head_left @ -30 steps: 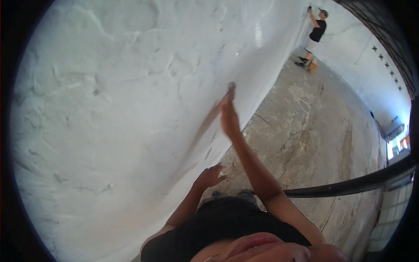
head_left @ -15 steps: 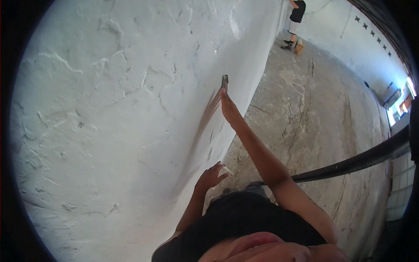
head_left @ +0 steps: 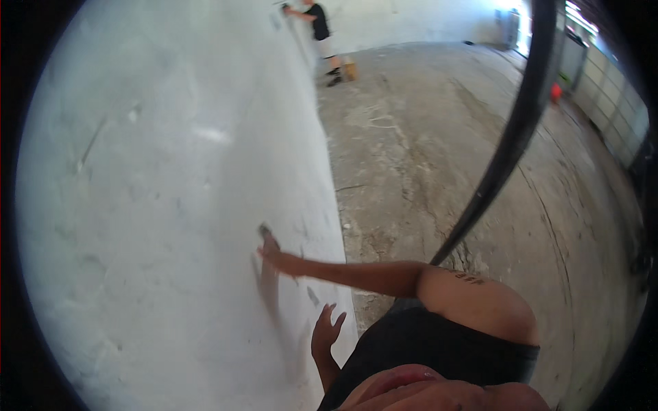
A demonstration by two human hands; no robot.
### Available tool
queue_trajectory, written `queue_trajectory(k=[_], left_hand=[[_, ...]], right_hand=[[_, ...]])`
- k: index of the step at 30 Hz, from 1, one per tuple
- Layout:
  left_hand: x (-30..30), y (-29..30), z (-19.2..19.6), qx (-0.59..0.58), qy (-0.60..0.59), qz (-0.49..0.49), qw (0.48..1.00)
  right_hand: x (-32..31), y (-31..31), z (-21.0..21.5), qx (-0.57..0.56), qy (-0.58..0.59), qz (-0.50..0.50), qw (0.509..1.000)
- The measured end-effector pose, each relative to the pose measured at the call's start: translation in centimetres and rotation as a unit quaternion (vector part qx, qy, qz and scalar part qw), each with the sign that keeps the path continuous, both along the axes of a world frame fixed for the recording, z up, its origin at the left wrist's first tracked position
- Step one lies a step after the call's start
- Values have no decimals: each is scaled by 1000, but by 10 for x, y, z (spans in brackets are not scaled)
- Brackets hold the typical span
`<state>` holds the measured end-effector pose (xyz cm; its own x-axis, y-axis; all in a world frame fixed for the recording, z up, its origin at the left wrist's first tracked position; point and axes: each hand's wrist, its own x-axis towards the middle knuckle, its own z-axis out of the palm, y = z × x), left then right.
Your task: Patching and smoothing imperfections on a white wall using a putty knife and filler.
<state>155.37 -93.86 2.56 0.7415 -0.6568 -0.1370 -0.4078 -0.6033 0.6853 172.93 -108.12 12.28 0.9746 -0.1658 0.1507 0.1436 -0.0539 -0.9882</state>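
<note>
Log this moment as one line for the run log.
right hand: presses small grey tool on white plastered wall | left hand: free, near wall | far person: at wall

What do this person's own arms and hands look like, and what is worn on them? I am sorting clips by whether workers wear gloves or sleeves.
Both arms are bare: no gloves, no sleeves below the shoulder. The right hand and left hand show no rings or wristbands that can be made out. The right upper arm carries a small dark tattoo. A black sleeveless top covers the torso.
</note>
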Motion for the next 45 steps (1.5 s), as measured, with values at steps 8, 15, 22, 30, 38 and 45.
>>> queue_trajectory(k=[8, 15, 22, 30, 38, 45], left_hand=[[15, -40, 41, 35, -2, -65, 997], [17, -34, 33, 51, -5, -38, 998], [10, -36, 31, 27, -7, -42, 999], [16, -57, 41, 54, 39, -15, 998], [32, -95, 35, 98, 80, 11, 992], [29, -97, 27, 95, 112, 93, 985]], right_hand=[[3, -112, -17, 126, 109, 119, 979], [-12, -67, -20, 116, 63, 54, 990], [-34, -68, 5, 169, 133, 150, 965], [-21, -81, 8, 208, 222, 118, 945], [39, -116, -49, 266, 294, 18, 918], [8, -103, -40, 273, 246, 111, 924]])
